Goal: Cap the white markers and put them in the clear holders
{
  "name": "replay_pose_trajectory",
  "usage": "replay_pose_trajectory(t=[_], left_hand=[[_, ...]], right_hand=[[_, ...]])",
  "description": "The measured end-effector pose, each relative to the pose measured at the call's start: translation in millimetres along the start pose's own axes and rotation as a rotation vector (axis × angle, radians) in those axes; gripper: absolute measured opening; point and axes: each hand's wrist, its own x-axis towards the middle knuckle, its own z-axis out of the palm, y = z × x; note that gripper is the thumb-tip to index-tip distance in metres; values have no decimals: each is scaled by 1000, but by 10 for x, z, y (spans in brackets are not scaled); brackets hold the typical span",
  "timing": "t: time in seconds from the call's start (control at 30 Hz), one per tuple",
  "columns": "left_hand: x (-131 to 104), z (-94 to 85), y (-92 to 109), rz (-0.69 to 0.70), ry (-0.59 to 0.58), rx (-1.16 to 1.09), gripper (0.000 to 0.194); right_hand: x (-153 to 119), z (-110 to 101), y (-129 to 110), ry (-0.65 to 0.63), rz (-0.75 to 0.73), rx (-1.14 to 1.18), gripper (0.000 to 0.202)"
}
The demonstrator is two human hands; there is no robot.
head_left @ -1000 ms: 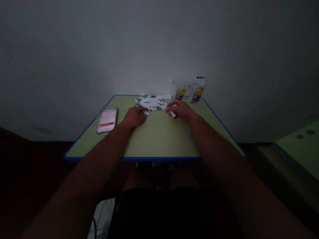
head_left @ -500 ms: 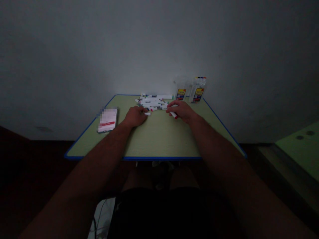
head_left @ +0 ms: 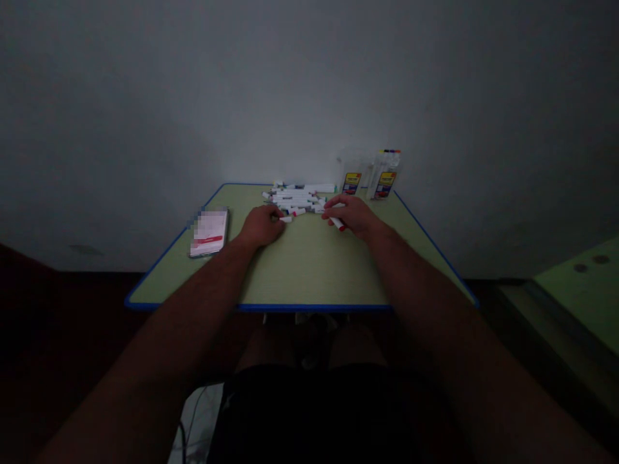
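A white marker with a red end (head_left: 337, 223) is held in my right hand (head_left: 352, 214), its red end pointing down toward me. My left hand (head_left: 262, 225) is closed around a white marker or marker cap (head_left: 286, 220), which sticks out to the right of the fingers; the rest is hidden. Just beyond both hands lies a pile of white markers (head_left: 296, 196) with ends of several colours. Close to the pile's front edge is a marker with a pinkish-red end (head_left: 300, 211), between my hands.
At the table's back right stand two clear plastic cases with yellow labels; the left case (head_left: 351, 183) shows no markers, the right case (head_left: 385, 175) has coloured ends at its top. A phone (head_left: 209, 233) lies on the left. The pale table (head_left: 314, 277) has a blue edge.
The white piece in my left hand has tilted slightly, its free end rising a little. My right hand and its marker have hardly moved.
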Motion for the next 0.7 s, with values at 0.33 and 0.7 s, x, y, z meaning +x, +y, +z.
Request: replay_pose_trajectory(t=[0.33, 0.7], left_hand=[[-77, -45, 102, -8, 123, -117, 18], [-76, -52, 109, -3, 131, -138, 15]], right_hand=[[6, -2, 16, 1, -17, -7, 19], [59, -23, 71, -8, -30, -23, 20]])
